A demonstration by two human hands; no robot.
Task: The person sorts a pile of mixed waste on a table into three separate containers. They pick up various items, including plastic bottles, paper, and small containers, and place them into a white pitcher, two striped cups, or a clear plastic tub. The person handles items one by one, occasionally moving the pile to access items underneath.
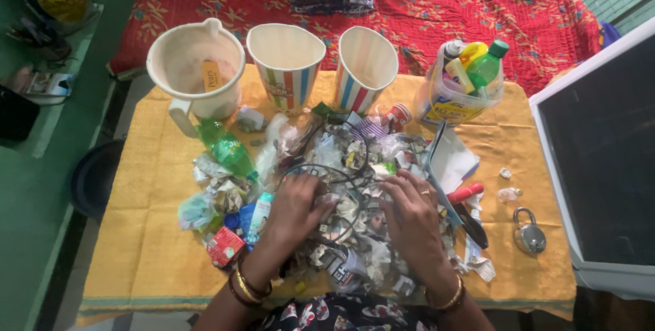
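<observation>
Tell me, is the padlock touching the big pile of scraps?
Apart. The head view shows the padlock lying alone on yellow cloth, bare cloth between it and the pile.

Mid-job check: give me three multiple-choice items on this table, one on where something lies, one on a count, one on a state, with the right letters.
1. Where does the silver metal padlock lie?
A. On the yellow cloth at the table's right side
B. Inside the cream plastic jug
C. On the red bedspread

2. How many striped paper cups stand at the back?
A. One
B. Two
C. Four

3. How do the left hand and right hand stand?
A. Raised, empty
B. Pressed palm-down on the heap of crumpled scraps
C. Gripping the green plastic bottle

Answers: 1 A, it rests apart from the heap; 2 B, a pair beside the jug; 3 B, fingers spread over litter.
</observation>
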